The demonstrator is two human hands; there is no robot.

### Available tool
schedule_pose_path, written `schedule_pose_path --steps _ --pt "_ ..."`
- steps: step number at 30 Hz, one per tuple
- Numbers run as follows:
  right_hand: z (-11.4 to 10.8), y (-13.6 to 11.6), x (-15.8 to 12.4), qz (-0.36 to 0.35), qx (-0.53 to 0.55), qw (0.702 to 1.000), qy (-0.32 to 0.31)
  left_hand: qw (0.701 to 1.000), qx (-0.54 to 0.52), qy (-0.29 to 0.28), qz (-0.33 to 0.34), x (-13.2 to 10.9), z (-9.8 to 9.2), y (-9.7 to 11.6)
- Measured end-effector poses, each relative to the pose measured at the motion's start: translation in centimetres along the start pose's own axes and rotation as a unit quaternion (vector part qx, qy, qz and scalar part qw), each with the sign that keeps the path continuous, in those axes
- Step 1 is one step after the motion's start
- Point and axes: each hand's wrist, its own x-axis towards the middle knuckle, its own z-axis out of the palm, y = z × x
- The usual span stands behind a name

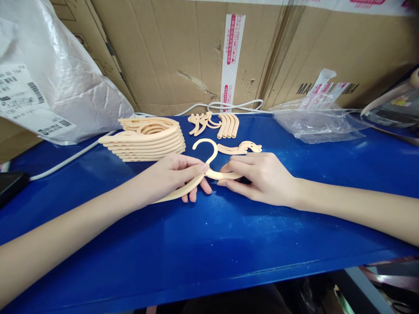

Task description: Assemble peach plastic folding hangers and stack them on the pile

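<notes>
Between my hands is a cream plastic hanger, its hook pointing away from me. My left hand pinches it at the joint below the hook, and one arm of the hanger runs down under that palm. My right hand grips the other arm, covering its far end. Just beyond my right hand lies a loose curved hanger piece with a notched, holed end. Behind my left hand stands a neat stack of cream hanger pieces. Farther back is a small group of hooks and short curved pieces.
Cardboard boxes wall off the back of the blue table. A white parcel bag leans at the left, near a white cable and a dark object. Clear plastic wrap lies back right.
</notes>
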Motion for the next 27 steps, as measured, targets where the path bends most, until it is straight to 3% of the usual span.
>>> schedule_pose_path --steps 6,21,27 --pt "0.05 0.17 0.25 0.014 0.043 0.999 0.011 0.999 0.032 -0.010 0.016 0.09 -0.04 -0.37" --pt "-0.16 0.21 0.19 -0.001 -0.059 0.996 0.073 1.000 0.003 -0.024 0.008 0.02 0.14 -0.19" --pt "-0.09 0.27 0.24 -0.019 -0.048 0.997 0.053 0.998 0.063 0.004 0.019 -0.09 0.36 -0.10"
